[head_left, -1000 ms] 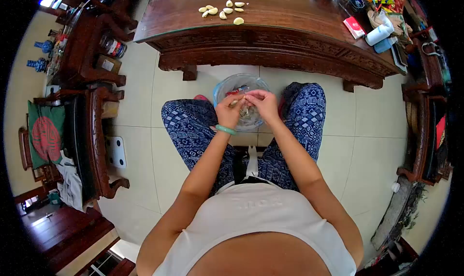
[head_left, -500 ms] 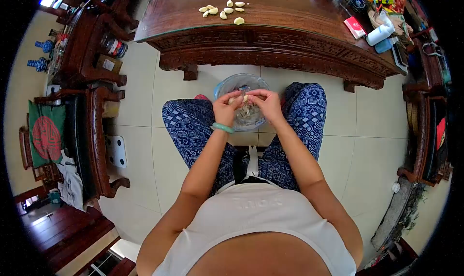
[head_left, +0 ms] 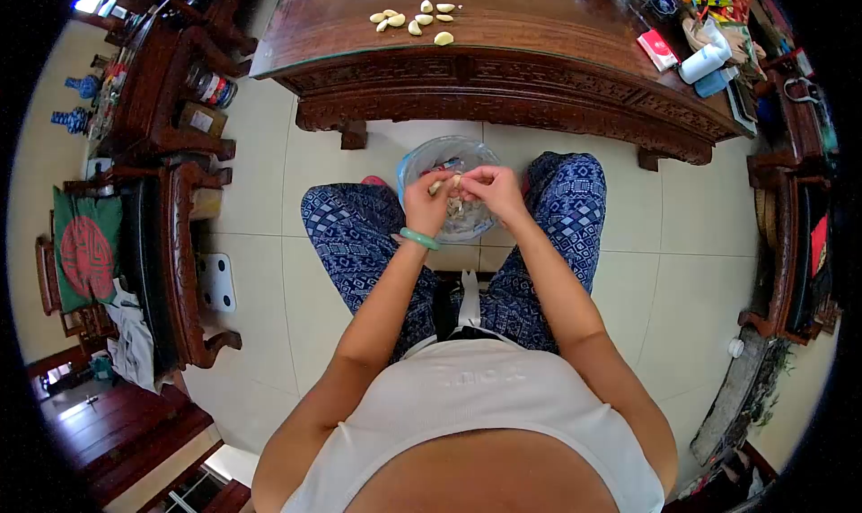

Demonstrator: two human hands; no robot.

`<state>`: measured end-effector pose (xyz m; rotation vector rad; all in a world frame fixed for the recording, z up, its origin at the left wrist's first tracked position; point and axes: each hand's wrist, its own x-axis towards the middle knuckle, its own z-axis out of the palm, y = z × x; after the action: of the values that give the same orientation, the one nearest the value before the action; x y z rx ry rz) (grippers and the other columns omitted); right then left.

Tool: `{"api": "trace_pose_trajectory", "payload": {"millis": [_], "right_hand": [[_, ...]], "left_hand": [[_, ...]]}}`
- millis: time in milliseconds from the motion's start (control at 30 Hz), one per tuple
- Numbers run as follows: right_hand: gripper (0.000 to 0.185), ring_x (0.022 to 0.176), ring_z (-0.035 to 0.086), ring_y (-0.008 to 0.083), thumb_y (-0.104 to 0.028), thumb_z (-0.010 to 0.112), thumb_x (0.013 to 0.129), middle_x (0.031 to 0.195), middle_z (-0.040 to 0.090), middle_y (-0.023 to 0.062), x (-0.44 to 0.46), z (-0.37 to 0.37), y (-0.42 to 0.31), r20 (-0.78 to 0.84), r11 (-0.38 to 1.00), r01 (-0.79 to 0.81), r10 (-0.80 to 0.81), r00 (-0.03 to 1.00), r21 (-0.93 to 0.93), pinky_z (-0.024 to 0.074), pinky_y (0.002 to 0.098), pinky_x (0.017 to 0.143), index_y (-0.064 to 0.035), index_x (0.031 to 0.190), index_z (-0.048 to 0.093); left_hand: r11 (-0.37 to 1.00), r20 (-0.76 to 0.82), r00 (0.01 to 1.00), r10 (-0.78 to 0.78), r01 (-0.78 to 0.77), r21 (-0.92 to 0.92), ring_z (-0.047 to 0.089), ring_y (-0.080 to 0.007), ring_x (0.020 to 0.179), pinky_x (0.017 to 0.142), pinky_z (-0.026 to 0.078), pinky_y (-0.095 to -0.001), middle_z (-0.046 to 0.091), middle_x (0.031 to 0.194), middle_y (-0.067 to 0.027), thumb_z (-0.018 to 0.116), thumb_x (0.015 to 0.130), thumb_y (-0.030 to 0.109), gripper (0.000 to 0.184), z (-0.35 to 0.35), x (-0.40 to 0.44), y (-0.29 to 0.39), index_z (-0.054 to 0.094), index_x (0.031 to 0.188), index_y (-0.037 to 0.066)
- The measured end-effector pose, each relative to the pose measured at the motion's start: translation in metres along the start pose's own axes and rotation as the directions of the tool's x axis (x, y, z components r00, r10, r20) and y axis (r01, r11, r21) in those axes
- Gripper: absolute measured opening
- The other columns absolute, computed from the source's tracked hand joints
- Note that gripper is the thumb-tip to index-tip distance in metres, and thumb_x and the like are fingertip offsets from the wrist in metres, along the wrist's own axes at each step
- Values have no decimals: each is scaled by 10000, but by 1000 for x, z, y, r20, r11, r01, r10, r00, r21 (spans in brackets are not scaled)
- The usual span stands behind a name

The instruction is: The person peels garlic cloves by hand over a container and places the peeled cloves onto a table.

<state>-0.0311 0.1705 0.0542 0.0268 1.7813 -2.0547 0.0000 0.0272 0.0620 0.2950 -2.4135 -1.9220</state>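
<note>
Over the lined waste bin [head_left: 415, 165], my left hand [head_left: 426, 204] is closed around a pale garlic clove [head_left: 436, 187]. A green bangle [head_left: 418, 238] circles that wrist. My right hand [head_left: 496, 192] meets it from the other side, its thumb and fingers pinched on a small pale piece [head_left: 456, 181], which looks like garlic or its skin. The fingertips of both hands touch or nearly touch there. Inside the bin lie papery skins [head_left: 462, 215], partly hidden below the hands. Several peeled garlic cloves [head_left: 425, 19] are spread on the wooden table [head_left: 539, 42] ahead.
The table's carved front edge stands just beyond the bin. At its right end are a white bottle [head_left: 703, 63], a red-and-white packet [head_left: 658, 50] and other packages. A carved chair [head_left: 184, 271] is at the left, near a white scale [head_left: 216, 281] on the tiled floor.
My left hand has turned slightly and shifted right, so the clove in it shows more. My right hand stays pinched at nearly the same spot. The cloves on the table have not moved.
</note>
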Motion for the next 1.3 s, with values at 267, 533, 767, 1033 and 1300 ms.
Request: {"api": "trace_pose_trajectory", "payload": {"millis": [267, 533, 767, 1033, 1300], "right_hand": [[127, 584, 582, 102, -77, 603, 795, 702, 625, 60, 1, -7, -1, 116, 994, -9, 21, 993, -105, 469, 217, 539, 44, 832, 616], [152, 500, 520, 84, -106, 658, 683, 572, 582, 50, -8, -2, -11, 100, 850, 177, -146, 984, -497, 410, 253, 465, 23, 705, 580], [126, 472, 498, 82, -100, 654, 693, 559, 572, 37, -9, -1, -4, 39, 935, 96, -89, 995, -341, 380, 236, 436, 4, 685, 582], [98, 485, 516, 73, -70, 613, 787, 649, 612, 69, -1, -5, -8, 101, 995, -51, 42, 994, 87, 392, 202, 421, 9, 738, 583], [134, 536, 555, 77, -80, 632, 782, 681, 626, 63, -3, 1, -2, 44, 993, -25, 20, 999, 119, 424, 187, 456, 35, 849, 624]], "left_hand": [[889, 49, 947, 318, -316, 331, 599, -284, 718, 627, 476, -327, 608, 798, -135, 597, 725, -4, 141, -5, 4, 6, 656, 843, 48], [803, 198, 918, 344, -397, 444, 578, -316, 735, 650, 469, -355, 600, 786, -140, 579, 711, -15, 116, -8, 10, 9, 638, 797, 34], [995, 280, 960, 6, -33, 92, 564, -140, 646, 613, 453, -254, 605, 701, -72, 590, 769, 1, 48, -13, 12, 7, 634, 788, -2], [805, 314, 922, -226, 358, -473, 508, -65, 608, 551, 415, -190, 581, 705, -17, 561, 826, 16, 109, -12, 13, 0, 620, 910, -21], [866, 154, 972, -176, 227, -446, 528, -75, 610, 564, 444, -193, 601, 733, -30, 575, 815, 17, 92, -3, 6, 0, 628, 884, -13]]}}
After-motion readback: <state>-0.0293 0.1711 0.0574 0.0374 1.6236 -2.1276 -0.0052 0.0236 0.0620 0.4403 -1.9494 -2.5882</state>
